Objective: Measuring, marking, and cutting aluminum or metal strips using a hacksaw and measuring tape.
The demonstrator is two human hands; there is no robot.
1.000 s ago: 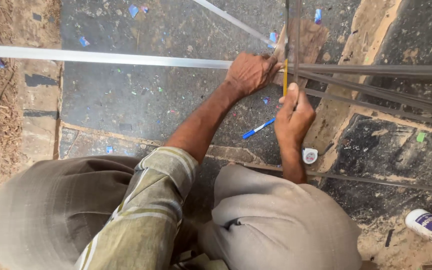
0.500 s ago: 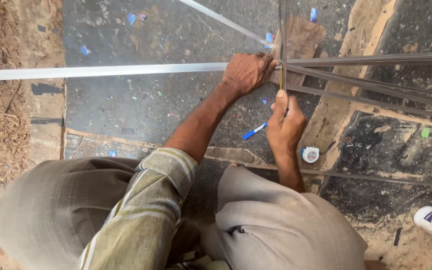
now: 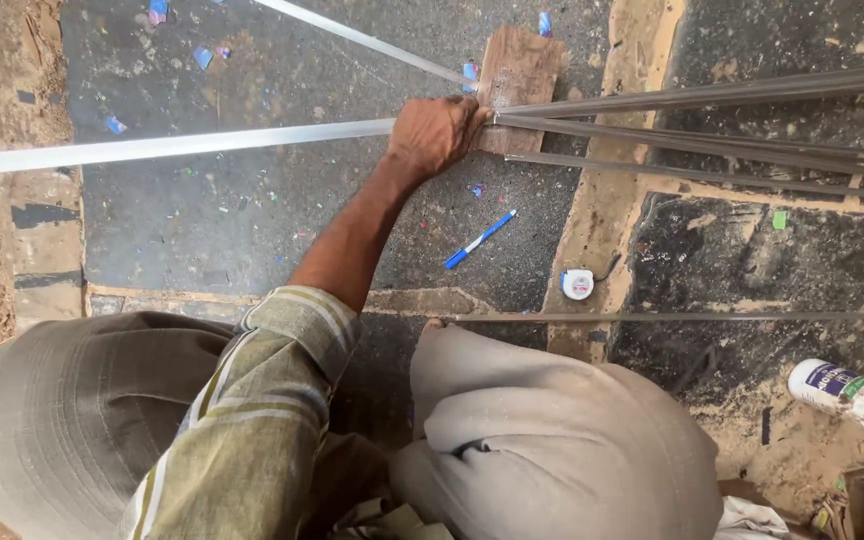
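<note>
Left hand (image 3: 435, 135) (fingers curled) grips the metal strip (image 3: 182, 146) by the wooden block (image 3: 518, 80)

obstacles: metal strips (image 3: 712, 125) fan right of wood block (image 3: 518, 70), long strip (image 3: 172, 146) runs left, thin rod (image 3: 672, 317) by knees | small stuff: pen (image 3: 479, 240), tape measure (image 3: 577, 284) | free: dark slab betw strip & knees

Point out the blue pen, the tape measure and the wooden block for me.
blue pen (image 3: 479, 240), head view, middle of its barrel.
tape measure (image 3: 578, 284), head view, centre of its round white case.
wooden block (image 3: 522, 68), head view, bare top face above the metal strips.
</note>
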